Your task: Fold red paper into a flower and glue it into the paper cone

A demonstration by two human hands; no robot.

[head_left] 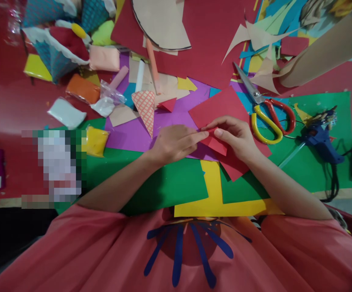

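A: What are the hands doing?
B: The right hand [236, 136] is pinching the red piece [221, 145] between thumb and fingers; the left hand [176, 142] is bringing its fingertips to the far edge, but its thumb is hiding, so I can't tell whether it's gripping
A: Where is the piece sitting?
B: It's showing over the red sheet [214, 106], left of the scissors [257, 96] and nearer the person; the glue gun [323, 140] is lying to their right, the cone [145, 108] well to their left
A: How should the fingers be working?
B: They seem to be shaping paper, so I'd be keeping the right thumb steady, lining up the edges and pressing lightly; squeezing unevenly could be leaving stray creases
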